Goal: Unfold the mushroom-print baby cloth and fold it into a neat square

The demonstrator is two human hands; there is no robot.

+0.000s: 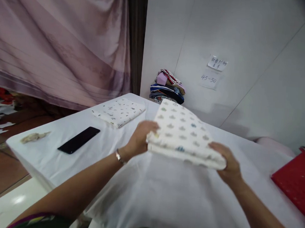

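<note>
A folded white cloth with small printed motifs (182, 133) is held a little above the white-covered table (142, 196). My left hand (139, 139) grips its near left corner, fingers curled round the edge. My right hand (228, 163) holds its near right corner, fingers wrapped under the fold. A bracelet shows on my left wrist.
A second folded patterned cloth (119, 112) lies at the table's far left, with a black phone (79, 139) and a crumpled scrap (33, 137) nearer the left edge. A stack of coloured fabrics (168, 87) sits by the wall. A red item (297, 179) lies at the right. A curtain hangs on the left.
</note>
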